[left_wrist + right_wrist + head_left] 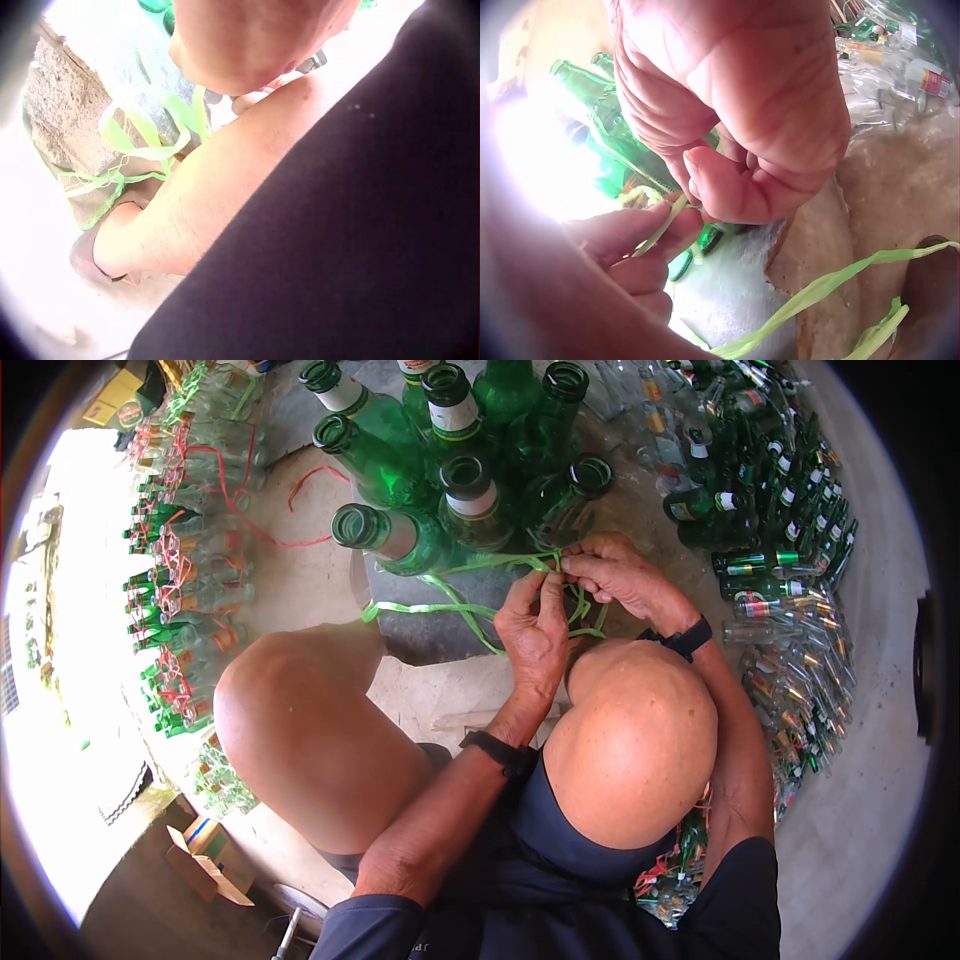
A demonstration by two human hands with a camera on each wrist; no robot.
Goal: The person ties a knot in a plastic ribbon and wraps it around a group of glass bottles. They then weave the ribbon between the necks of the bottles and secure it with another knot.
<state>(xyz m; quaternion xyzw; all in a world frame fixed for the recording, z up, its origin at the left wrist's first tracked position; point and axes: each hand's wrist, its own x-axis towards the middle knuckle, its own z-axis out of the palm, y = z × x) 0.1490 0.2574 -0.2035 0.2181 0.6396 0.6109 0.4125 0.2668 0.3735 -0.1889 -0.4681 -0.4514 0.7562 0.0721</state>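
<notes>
A cluster of green glass bottles (467, 500) stands upright on a dark slab (430, 635) between the knees. Along the near side of the cluster runs a light green plastic strip (430, 608), its loose loops trailing over the slab. My left hand (535, 635) pinches the strip between thumb and fingers close to the nearest bottles. Right beside it, my right hand (625, 575) pinches the same strip, thumb and forefinger meeting. In the right wrist view, the strip (679, 214) passes between the fingertips of both hands. The left wrist view hides the left fingertips.
Rows of bottles (200, 570) tied with red string stand at the left. A large heap of loose bottles (790, 600) lies at the right. Red string (290, 543) trails on the floor, and an open cardboard box (215, 855) sits at the lower left.
</notes>
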